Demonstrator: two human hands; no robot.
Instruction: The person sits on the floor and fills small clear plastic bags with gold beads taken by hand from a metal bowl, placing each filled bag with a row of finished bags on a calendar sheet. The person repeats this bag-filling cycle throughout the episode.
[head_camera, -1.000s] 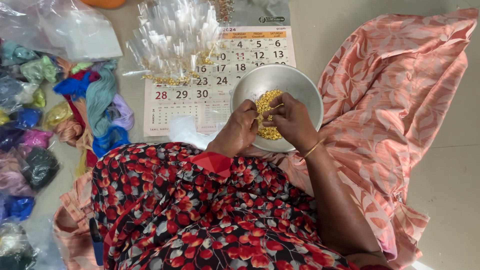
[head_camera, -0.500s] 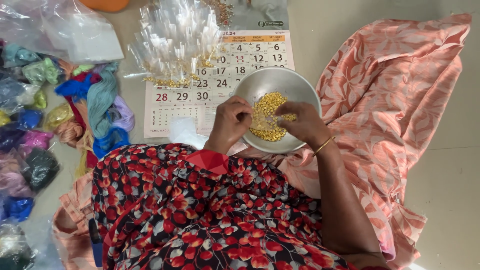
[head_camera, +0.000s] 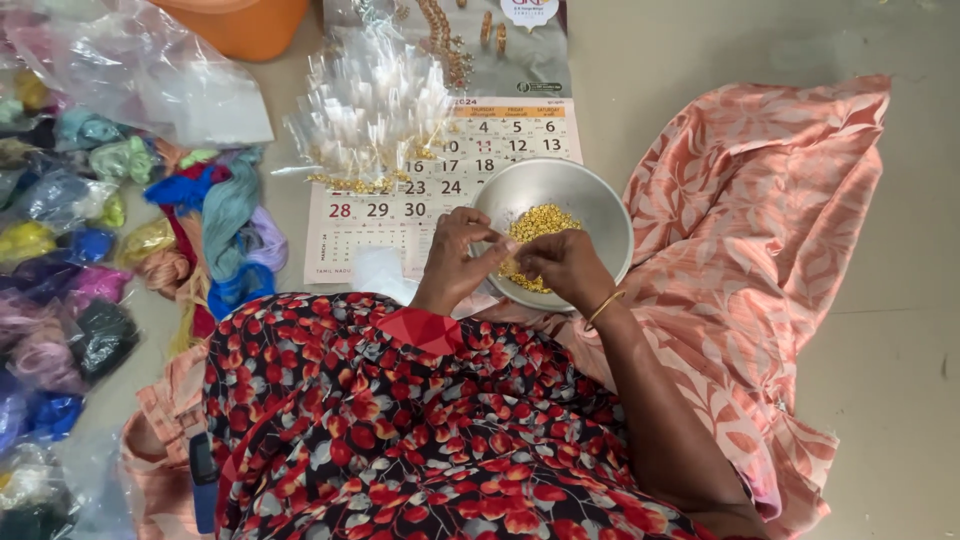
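I see both hands, left hand (head_camera: 455, 262) and right hand (head_camera: 562, 265), fingertips meeting over the steel bowl (head_camera: 585, 195) of yellow beads (head_camera: 535, 225), centre frame; calendar (head_camera: 390, 215) beneath.

A calendar sheet (head_camera: 400, 215) lies beyond the hands, bearing clear packets (head_camera: 370, 110). Bagged coloured thread skeins (head_camera: 90, 260) (various hues) lie far left; an orange tub (head_camera: 245, 22) stands beyond.
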